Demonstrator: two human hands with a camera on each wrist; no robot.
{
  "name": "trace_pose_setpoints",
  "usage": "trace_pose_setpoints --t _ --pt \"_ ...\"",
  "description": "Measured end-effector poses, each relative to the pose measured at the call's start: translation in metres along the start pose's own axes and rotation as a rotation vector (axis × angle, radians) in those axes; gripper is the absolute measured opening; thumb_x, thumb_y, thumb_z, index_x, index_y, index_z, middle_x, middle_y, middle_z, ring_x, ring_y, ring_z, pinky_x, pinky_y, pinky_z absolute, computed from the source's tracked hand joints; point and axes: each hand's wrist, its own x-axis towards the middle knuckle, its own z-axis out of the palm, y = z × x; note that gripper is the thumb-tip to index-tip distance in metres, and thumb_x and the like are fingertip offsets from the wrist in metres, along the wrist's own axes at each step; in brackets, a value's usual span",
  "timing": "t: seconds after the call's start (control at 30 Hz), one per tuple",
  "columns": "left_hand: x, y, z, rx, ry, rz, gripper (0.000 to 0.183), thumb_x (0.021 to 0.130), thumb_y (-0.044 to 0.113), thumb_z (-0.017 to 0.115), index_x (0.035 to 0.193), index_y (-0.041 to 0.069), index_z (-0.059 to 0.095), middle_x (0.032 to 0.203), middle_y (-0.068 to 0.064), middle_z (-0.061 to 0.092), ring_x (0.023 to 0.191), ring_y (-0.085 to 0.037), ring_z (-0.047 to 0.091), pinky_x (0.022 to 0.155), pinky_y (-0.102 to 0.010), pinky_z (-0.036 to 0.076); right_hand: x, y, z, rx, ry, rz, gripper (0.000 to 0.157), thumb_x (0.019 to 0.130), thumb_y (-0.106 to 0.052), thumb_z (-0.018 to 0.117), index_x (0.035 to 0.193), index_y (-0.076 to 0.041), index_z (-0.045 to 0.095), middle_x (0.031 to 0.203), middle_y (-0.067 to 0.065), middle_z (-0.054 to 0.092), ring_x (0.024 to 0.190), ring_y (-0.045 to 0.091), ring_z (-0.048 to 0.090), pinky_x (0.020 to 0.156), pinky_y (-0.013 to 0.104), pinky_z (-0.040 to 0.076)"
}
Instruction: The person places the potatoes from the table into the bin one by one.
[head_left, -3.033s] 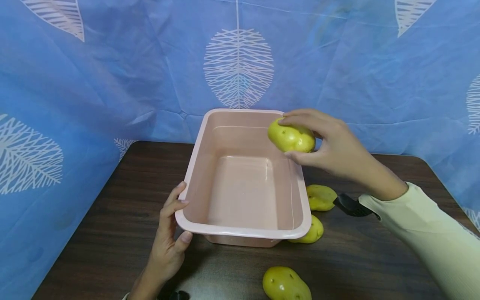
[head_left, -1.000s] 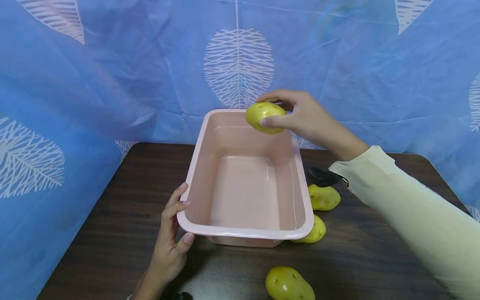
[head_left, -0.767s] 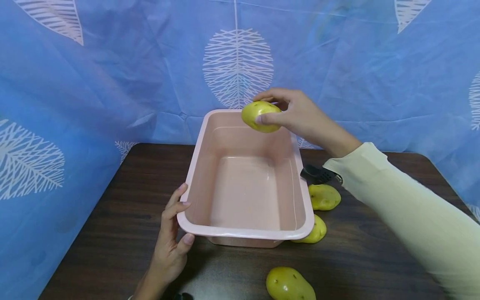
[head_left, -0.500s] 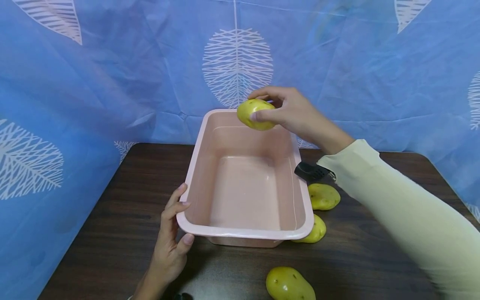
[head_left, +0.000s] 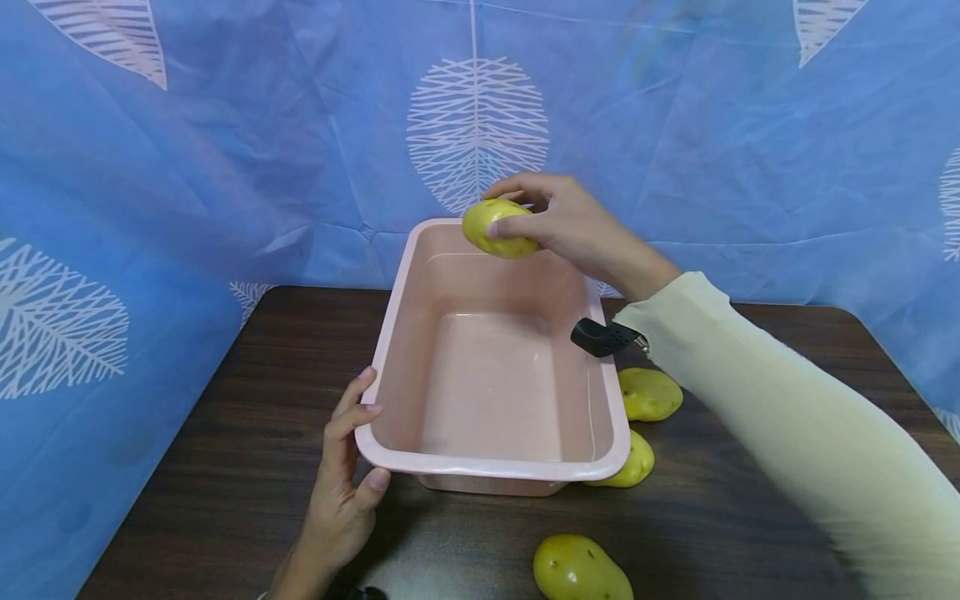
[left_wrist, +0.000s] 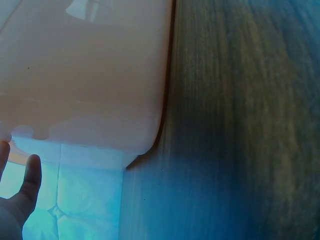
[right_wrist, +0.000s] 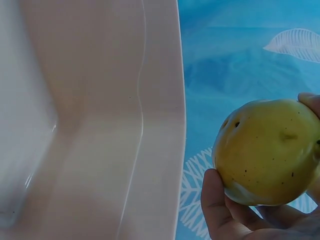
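My right hand (head_left: 566,218) holds a glossy yellow potato (head_left: 477,225) between thumb and fingers, above the far rim of a pale pink basin (head_left: 487,467). In the right wrist view the potato (right_wrist: 265,150) shows dark eyes and specks, with fingertips against its lower side. The basin's floor is bare in the head view. At the basin's near left corner, my left hand (head_left: 341,500) grips the rim, fingers along the left side and thumb at the front. The left wrist view shows the thumb (left_wrist: 31,182) close to the basin wall (left_wrist: 85,100).
Two potatoes lie right of the basin, one farther back (head_left: 651,394) and one partly under the rim (head_left: 637,461). Another potato (head_left: 581,568) lies near the front. The dark wooden table (head_left: 225,450) meets a blue leaf-print cloth (head_left: 300,125) behind. A black wrist camera (head_left: 600,337) hangs from the right sleeve.
My right hand has carried the potato leftward and up from the basin's right rim to over its far rim. Lately it drifts slowly left. The left hand stays at the corner.
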Motion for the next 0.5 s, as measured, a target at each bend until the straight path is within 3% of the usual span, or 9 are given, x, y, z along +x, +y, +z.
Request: trace_pose_setpoints --t 0.5 --pt "0.0 -0.001 0.001 0.013 0.003 0.009 0.05 0.097 0.023 0.056 0.137 0.001 0.035 0.161 -0.02 0.02 0.145 -0.033 0.024 0.111 -0.029 0.027 0.021 0.008 0.013 0.186 -0.048 0.086 0.045 0.088 -0.018 0.072 0.131 -0.016 0.059 0.13 0.006 0.058 0.108 0.025 0.061 0.081 0.033 0.056"
